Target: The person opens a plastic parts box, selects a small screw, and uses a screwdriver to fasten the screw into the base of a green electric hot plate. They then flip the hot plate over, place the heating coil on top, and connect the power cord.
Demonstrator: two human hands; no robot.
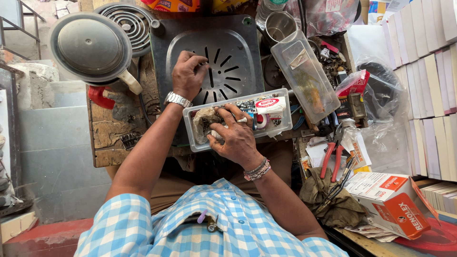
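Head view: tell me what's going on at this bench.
A person in a blue checked shirt sits at a cluttered workbench. The left hand rests on a dark metal plate with slots, fingertips at one slot. The right hand digs into a clear plastic tray of small parts lying across the plate's near edge. The tray's clear lid lies to the right, red-handled pliers beside it, and a round grey lid sits at the left.
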